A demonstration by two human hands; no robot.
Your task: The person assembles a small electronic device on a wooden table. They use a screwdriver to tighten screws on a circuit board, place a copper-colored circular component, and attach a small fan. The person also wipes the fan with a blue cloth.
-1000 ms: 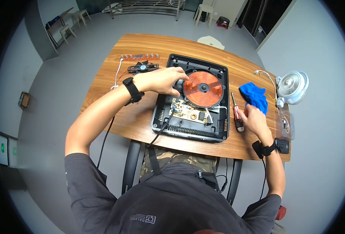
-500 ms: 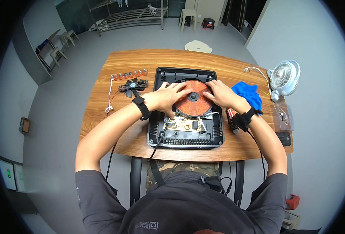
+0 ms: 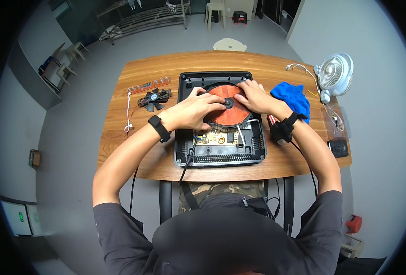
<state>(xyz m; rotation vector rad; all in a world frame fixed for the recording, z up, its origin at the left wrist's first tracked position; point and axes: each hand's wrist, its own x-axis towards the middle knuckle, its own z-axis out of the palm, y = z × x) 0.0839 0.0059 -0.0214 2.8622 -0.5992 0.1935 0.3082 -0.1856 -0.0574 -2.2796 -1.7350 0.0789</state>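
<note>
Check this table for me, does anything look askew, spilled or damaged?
Nothing looks spilled or plainly damaged. The blue cloth lies crumpled rather than folded, and the black fan sits loose beside the open casing, so both look untidy.

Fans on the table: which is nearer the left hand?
The black fan, bare-bladed, left of the left hand; the white fan is caged and sits right of the blue cloth.

Wood-grain table (image 3: 203, 59) bears open black housing (image 3: 223, 150), black fan (image 3: 154, 98), orange component strip (image 3: 149, 85), crumpled blue cloth (image 3: 292, 97).
</note>
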